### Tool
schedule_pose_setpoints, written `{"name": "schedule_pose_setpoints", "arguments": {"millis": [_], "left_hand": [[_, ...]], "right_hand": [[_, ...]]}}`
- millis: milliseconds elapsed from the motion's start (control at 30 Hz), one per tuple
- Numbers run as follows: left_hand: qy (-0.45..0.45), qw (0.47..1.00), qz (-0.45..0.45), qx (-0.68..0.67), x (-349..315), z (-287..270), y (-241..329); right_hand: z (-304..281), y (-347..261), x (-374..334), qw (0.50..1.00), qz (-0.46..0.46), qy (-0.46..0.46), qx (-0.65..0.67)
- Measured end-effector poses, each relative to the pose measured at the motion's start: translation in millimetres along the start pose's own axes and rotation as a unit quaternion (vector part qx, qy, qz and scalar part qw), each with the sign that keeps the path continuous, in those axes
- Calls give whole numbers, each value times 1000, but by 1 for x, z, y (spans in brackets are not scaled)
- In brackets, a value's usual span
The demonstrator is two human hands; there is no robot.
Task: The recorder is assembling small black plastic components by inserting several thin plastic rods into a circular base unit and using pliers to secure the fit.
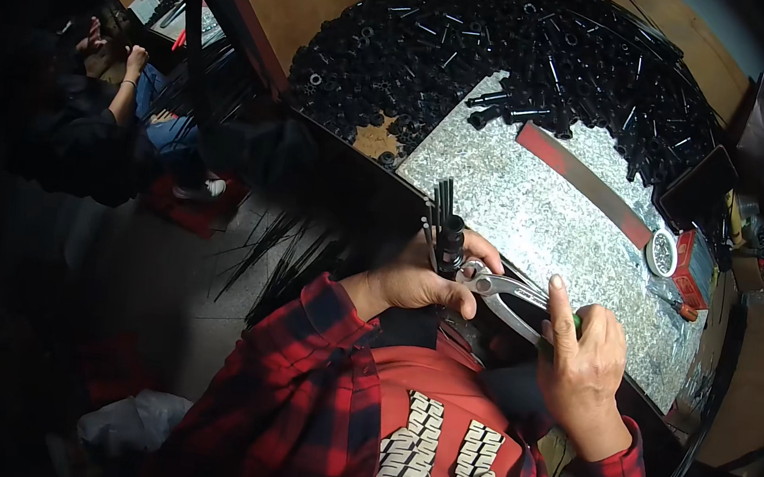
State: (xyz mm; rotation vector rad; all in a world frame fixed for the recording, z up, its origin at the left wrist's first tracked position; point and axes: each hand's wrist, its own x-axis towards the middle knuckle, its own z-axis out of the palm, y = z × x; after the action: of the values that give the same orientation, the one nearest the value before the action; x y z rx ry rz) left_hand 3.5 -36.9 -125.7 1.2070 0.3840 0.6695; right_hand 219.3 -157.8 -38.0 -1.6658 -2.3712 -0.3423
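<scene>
My left hand (408, 274) is wrapped round a black cylindrical fitting (449, 246), from which several thin dark rods (443, 200) stick up. In my right hand (584, 357) are silver pliers (523, 314) with a bit of green on the handle; the index finger lies stretched along them. The pliers' jaws meet the side of the black fitting, between the thumb and fingers of my left hand. Whether the jaws grip anything there is too small to make out.
Beyond my hands lies a speckled board (498, 195) with a worn red strip (583, 185). A white bowl (662, 254), a red box (693, 271) and an orange-handled tool (686, 311) sit at its right. Black parts (476, 48) heap behind. Another person (121, 104) sits far left.
</scene>
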Motion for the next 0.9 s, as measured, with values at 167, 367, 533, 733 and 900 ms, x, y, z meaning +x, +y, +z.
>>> {"name": "schedule_pose_setpoints", "arguments": {"millis": [167, 367, 533, 733, 900], "left_hand": [[25, 999, 24, 24, 3, 6, -3], [62, 995, 60, 54, 1, 13, 2], [57, 997, 47, -3, 3, 12, 6], [27, 999, 26, 29, -3, 3, 8], [20, 1000, 14, 17, -3, 12, 7]], "right_hand": [[-5, 0, -1, 1000, 1, -17, -16], [-15, -2, 0, 988, 47, -108, 100], [-9, -3, 2, 986, 56, -90, 128], [-16, -1, -5, 997, 4, -39, 64], [-20, -2, -11, 998, -34, -59, -5]]}}
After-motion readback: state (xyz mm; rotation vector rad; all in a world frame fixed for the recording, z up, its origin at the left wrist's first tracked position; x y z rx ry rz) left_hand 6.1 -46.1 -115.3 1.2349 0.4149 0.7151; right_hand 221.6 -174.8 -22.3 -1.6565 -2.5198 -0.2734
